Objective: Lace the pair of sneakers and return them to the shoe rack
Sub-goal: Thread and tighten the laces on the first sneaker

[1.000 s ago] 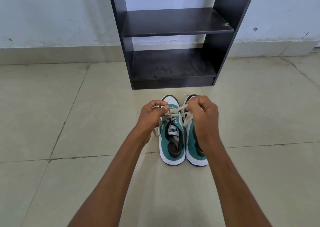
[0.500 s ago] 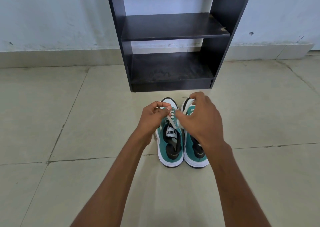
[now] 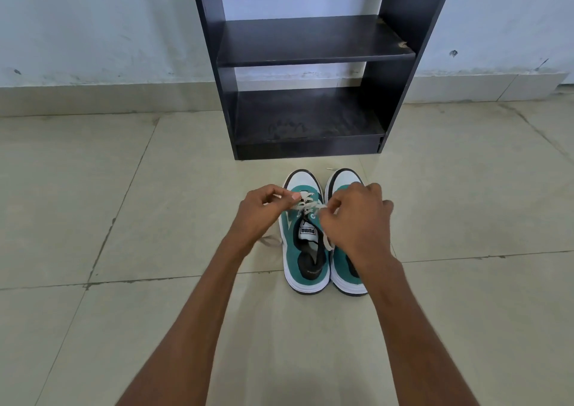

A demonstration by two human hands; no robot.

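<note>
Two teal and white sneakers stand side by side on the floor, toes toward the rack: the left sneaker (image 3: pixel 306 259) and the right sneaker (image 3: pixel 343 185), which is partly hidden by my right hand. A cream lace (image 3: pixel 306 206) crosses the left sneaker's eyelets. My left hand (image 3: pixel 261 213) pinches one lace end at the shoe's left side. My right hand (image 3: pixel 357 219) pinches the other end at the shoe's right side, and a loose length hangs below its fingers. The black shoe rack (image 3: pixel 310 58) stands just beyond the toes.
The rack has two bare shelves and stands against a pale wall (image 3: pixel 93 27). Beige floor tiles (image 3: pixel 124 219) surround the shoes on all sides. A small white scrap (image 3: pixel 328 168) lies between the toes and the rack.
My hands have drawn apart across the left sneaker, the right hand shifting right and down. The lace between them now lies lower, on the eyelets. The view tipped slightly.
</note>
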